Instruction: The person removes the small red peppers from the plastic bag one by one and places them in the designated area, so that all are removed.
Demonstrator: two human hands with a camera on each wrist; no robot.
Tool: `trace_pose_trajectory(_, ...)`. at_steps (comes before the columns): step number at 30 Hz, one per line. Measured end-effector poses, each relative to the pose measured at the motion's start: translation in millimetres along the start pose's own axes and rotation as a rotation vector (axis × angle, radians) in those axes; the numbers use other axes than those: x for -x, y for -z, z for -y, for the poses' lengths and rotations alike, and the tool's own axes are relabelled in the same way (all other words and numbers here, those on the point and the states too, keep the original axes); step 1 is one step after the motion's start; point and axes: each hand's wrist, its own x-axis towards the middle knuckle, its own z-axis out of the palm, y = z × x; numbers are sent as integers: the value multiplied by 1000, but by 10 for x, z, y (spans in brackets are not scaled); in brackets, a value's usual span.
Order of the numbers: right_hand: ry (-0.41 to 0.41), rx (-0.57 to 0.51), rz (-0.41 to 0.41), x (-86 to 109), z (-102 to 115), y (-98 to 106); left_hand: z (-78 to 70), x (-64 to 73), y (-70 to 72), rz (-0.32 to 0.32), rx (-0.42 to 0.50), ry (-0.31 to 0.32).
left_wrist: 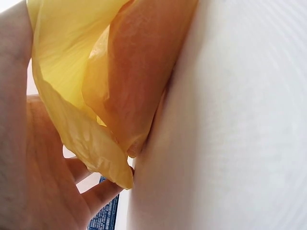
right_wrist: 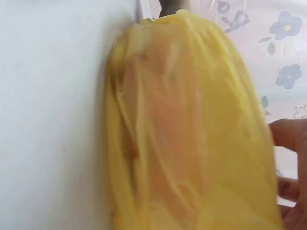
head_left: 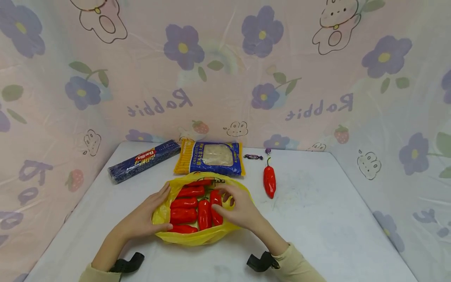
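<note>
An opened yellow plastic bag (head_left: 206, 239) lies in the middle of the table in the head view. Several glossy red peppers (head_left: 184, 215) are inside it, some crosswise and two lengthwise. My left hand (head_left: 142, 215) rests against the bag's left side, fingers spread and thumb at the front rim. In the left wrist view, the fingers lie along the outside of the yellow film. Over the bag's right side, my right hand (head_left: 241, 207) hovers with loosely bent fingers, thumb near a lengthwise pepper (head_left: 216, 197). From the right wrist, the bag wall hides the peppers' detail.
Behind the bag lie a blue Barilla pasta pack (head_left: 144, 160) and a blue and yellow orecchiette pack (head_left: 211, 158). To the right are a single red pepper (head_left: 269, 182) and a small purple-wrapped candy (head_left: 253, 157). A patterned curtain (head_left: 225, 86) encloses the white table.
</note>
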Motion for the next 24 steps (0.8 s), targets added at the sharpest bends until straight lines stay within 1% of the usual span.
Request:
trace_pose_trajectory(2, -53, 34, 38, -2, -40, -34, 1, 1, -1, -1, -3, -2)
trace_pose_trajectory(6, -166, 134, 99, 7, -114, -117, 13, -1, -10, -5, -19, -12)
trace_pose_trajectory(9, -221, 190, 129, 17, -166, -187, 19, -4, -13, -6, -24, -11)
trace_pose_trajectory(11, -237, 196, 139, 21, -193, -228, 19, -4, -11, -4, -21, -9)
trace_pose_trajectory(16, -240, 180, 133, 28, -227, -294, 17, -8, -11, -3, -16, -3)
trace_pose_trajectory(24, -254, 157, 122, 42, -215, -300, 21, -13, -20, -4, -17, 9)
